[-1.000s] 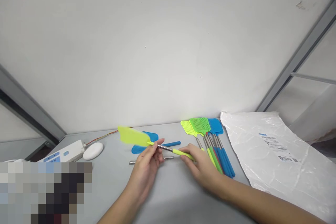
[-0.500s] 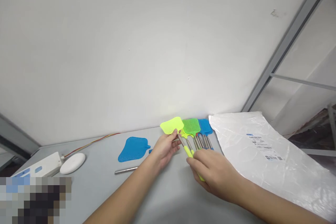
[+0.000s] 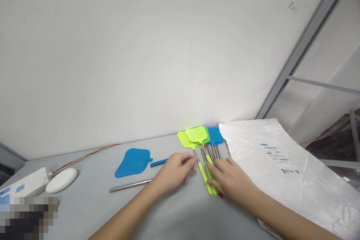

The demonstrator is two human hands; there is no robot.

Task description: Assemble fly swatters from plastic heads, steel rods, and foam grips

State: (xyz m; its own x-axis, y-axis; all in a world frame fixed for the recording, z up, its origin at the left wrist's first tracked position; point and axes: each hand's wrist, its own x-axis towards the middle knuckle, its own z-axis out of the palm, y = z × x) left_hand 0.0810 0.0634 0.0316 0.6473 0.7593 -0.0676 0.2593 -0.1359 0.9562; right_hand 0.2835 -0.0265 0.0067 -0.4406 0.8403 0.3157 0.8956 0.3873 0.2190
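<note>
A row of fly swatters lies against the wall, with yellow-green heads on the left, a green one partly covered and a blue swatter head (image 3: 215, 135) at the right. My right hand (image 3: 229, 180) is closed over the handle of the top yellow-green fly swatter (image 3: 197, 134), and its fingers partly hide the other handles. Left of the handles is my left hand (image 3: 178, 168), holding nothing, its thumb and fingers slightly apart. Beyond it on the left are a loose blue swatter head (image 3: 133, 163), a blue handle (image 3: 159, 162) and a metal tube (image 3: 131, 185) partly behind my left forearm.
A white plastic mailer bag (image 3: 264, 157) with printed labels covers the right side of the grey table (image 3: 180, 213). At the left are a white power strip (image 3: 30, 183), a white oval object (image 3: 62, 180) and a thin coloured cable (image 3: 87, 154). A white wall (image 3: 140, 63) rises behind.
The yellow-green fly swatter has come down to the right onto the others. My left hand has let go of it near the head and drawn back; my right hand stays at its handle.
</note>
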